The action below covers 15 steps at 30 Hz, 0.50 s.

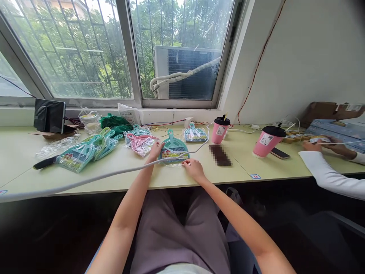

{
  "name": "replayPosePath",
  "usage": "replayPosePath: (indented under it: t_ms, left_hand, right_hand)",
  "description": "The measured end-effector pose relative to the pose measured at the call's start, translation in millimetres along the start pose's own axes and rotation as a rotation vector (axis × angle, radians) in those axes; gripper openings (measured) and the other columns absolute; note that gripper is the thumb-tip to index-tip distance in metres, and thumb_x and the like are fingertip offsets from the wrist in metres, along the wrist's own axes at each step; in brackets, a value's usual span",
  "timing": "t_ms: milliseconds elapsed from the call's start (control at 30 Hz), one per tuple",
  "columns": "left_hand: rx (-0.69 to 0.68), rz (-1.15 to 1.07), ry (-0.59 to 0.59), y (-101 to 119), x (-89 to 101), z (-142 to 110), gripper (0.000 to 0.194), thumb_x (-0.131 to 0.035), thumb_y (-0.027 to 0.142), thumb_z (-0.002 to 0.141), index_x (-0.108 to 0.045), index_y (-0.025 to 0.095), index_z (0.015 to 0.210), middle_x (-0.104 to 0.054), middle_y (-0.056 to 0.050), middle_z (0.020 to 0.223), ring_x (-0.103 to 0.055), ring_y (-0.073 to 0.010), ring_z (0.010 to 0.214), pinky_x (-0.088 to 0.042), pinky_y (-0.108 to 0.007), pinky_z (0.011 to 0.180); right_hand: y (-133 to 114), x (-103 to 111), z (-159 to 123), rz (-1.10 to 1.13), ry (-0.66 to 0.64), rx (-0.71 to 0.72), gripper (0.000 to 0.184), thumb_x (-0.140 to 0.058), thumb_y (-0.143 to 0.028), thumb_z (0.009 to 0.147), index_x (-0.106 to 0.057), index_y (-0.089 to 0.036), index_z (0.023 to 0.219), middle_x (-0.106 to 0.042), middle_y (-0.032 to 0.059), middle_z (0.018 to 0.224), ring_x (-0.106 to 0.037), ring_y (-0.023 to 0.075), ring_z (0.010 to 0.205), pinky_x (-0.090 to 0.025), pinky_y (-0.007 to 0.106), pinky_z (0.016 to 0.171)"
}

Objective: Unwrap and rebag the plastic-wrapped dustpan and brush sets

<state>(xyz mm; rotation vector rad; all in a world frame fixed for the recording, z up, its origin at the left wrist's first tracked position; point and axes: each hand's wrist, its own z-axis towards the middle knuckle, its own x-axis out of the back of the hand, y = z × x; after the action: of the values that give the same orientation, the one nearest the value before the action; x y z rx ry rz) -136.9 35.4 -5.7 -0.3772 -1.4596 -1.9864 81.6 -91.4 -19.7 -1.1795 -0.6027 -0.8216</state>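
Observation:
A teal mini dustpan-and-brush set in a clear packet (pixel 173 149) lies on the pale green table (pixel 119 179) in front of me. My left hand (pixel 155 150) rests on the packet's left edge with its fingers curled on it. At the packet's lower right corner, my right hand (pixel 194 168) pinches the plastic. A white cable (pixel 108 176) runs across the table over my left forearm.
A pile of teal packets (pixel 82 151), a pink packet (pixel 141 143) and a blue one (pixel 194 134) lie behind. Two pink cups (pixel 220 130) (pixel 265 142), a dark phone (pixel 219 155) and a black tablet (pixel 49 115) stand about. Another person's white-sleeved arm (pixel 327 175) works at the right.

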Motion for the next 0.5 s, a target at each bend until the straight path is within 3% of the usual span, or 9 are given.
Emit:
replayPosePath:
  t_ms: [100,233,400,500]
  left_hand:
    - [0.058,-0.027,0.142,10,-0.9,-7,0.027,-0.042,0.047,0.095,-0.051,0.022,0.095,-0.066,-0.009,0.087,-0.065,-0.0283,0.091,-0.047,-0.036,0.077]
    - [0.043,-0.102,0.232,22,-3.0,-16,0.029,-0.04,0.047,0.097,-0.048,0.021,0.106,-0.064,-0.009,0.09,-0.064,-0.0283,0.09,-0.046,-0.037,0.079]
    - [0.017,-0.235,0.311,25,-0.4,-17,0.031,-0.037,0.047,0.098,-0.047,0.02,0.111,-0.065,-0.01,0.099,-0.063,-0.0262,0.093,-0.048,-0.038,0.084]
    - [0.064,-0.294,0.409,24,2.8,-16,0.03,-0.035,0.047,0.099,-0.046,0.02,0.106,-0.064,-0.009,0.098,-0.063,-0.0226,0.092,-0.048,-0.036,0.082]
  right_hand:
    - [-3,-2,14,0.216,-0.036,-0.146,0.026,-0.057,-0.028,0.09,-0.073,-0.022,0.07,-0.076,0.0057,0.077,-0.068,0.0183,0.066,-0.045,0.026,0.058]
    - [-5,-7,40,0.665,-0.144,-0.345,0.024,-0.061,-0.029,0.09,-0.068,-0.016,0.071,-0.074,0.006,0.068,-0.051,0.0085,0.036,-0.039,0.022,0.041]
    - [-11,-16,54,0.973,-0.218,-0.457,0.023,-0.066,-0.024,0.089,-0.064,-0.012,0.068,-0.069,0.006,0.058,-0.059,0.0098,0.041,-0.041,0.018,0.039]
    - [-19,-21,52,1.123,-0.164,-0.455,0.018,-0.068,-0.022,0.087,-0.064,-0.013,0.073,-0.069,0.005,0.06,-0.061,0.0092,0.044,-0.044,0.017,0.042]
